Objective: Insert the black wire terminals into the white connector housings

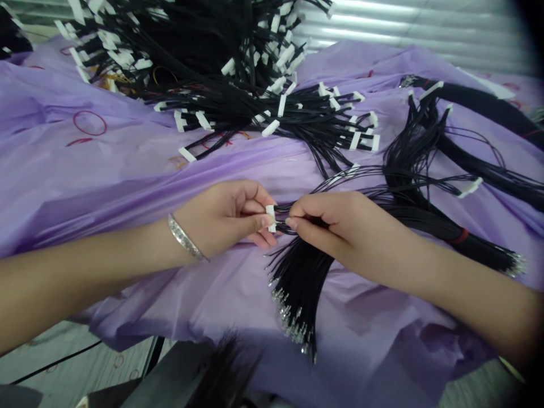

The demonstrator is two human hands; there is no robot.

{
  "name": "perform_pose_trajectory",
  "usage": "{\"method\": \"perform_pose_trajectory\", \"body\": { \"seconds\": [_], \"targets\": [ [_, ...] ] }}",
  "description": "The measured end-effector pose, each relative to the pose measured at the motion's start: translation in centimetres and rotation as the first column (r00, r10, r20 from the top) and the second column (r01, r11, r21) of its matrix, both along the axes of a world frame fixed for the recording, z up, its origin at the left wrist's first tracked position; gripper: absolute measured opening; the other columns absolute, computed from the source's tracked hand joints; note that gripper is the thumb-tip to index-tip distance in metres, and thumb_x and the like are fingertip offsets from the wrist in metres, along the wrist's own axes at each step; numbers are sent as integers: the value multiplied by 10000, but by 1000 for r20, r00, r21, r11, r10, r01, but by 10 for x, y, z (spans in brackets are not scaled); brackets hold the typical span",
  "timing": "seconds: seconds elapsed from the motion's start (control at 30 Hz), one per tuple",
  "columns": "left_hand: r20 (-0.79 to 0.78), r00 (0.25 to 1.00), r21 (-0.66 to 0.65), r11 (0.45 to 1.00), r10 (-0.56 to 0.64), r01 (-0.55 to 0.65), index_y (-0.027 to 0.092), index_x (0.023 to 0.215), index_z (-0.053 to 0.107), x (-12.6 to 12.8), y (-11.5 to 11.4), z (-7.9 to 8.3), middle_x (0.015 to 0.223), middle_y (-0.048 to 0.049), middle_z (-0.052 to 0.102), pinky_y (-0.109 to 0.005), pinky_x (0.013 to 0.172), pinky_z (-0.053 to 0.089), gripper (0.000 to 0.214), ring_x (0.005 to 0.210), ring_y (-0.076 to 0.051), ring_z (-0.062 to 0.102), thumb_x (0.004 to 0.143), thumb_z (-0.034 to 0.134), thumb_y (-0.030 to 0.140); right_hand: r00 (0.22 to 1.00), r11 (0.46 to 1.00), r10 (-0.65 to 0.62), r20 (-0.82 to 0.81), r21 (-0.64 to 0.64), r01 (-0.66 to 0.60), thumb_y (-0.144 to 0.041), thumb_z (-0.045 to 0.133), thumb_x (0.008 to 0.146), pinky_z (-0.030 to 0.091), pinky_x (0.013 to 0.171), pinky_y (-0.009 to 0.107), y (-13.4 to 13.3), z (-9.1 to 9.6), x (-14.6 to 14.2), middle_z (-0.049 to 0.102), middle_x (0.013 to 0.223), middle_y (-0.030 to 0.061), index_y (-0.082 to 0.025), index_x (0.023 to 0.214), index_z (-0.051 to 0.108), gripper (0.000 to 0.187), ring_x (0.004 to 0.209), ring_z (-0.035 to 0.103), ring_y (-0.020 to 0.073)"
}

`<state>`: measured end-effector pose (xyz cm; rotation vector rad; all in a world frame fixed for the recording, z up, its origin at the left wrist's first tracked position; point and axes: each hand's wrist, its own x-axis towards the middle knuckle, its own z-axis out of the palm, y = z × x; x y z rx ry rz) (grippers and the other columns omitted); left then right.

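Observation:
My left hand pinches a small white connector between thumb and fingers; a silver bracelet circles its wrist. My right hand is closed on thin black wires right at the connector's right side. Under my right hand lies a bundle of loose black wires with metal terminals at their ends, fanning toward the near edge.
A big heap of black wires with white connectors lies at the back on the purple plastic sheet. More black wire bundles, one tied with a red band, lie to the right. A corrugated metal wall stands behind.

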<state>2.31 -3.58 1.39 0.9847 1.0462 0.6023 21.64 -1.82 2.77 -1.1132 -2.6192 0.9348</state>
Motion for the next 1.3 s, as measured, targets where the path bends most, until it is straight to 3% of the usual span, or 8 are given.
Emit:
{"method": "perform_pose_trajectory", "body": {
  "seconds": [0.2,0.57,0.9,1.3],
  "targets": [
    [-38,999,4,1000,8,-8,133,789,500,2,-1,1,590,27,659,-225,604,577,145,604,-128,687,786,535,-8,998,998,44,51,34,-45,-178,474,895,227,516,250,2,1,-2,435,558,-34,-154,647,502,251,506,355,79],
    [-27,1000,-4,1000,-6,6,130,799,499,1,0,1,596,24,657,-217,613,576,152,618,-125,688,775,563,-6,986,986,161,36,43,-163,-203,432,934,250,541,238,5,0,4,482,630,-22,-152,711,487,235,565,396,89],
    [-73,997,37,999,35,-32,115,788,506,5,-5,1,603,5,668,-190,581,562,140,578,-102,669,786,518,-25,990,988,75,119,126,-90,-210,445,935,216,524,260,0,-3,-3,464,599,-16,-149,713,491,235,523,400,108],
    [-109,990,-13,995,93,-95,124,752,490,10,-3,4,607,-12,681,-223,557,561,177,534,-119,662,774,500,-51,997,987,-50,61,154,40,-172,474,918,282,572,259,-8,-13,-12,534,682,18,-122,745,539,192,609,470,135]
  ]
}}
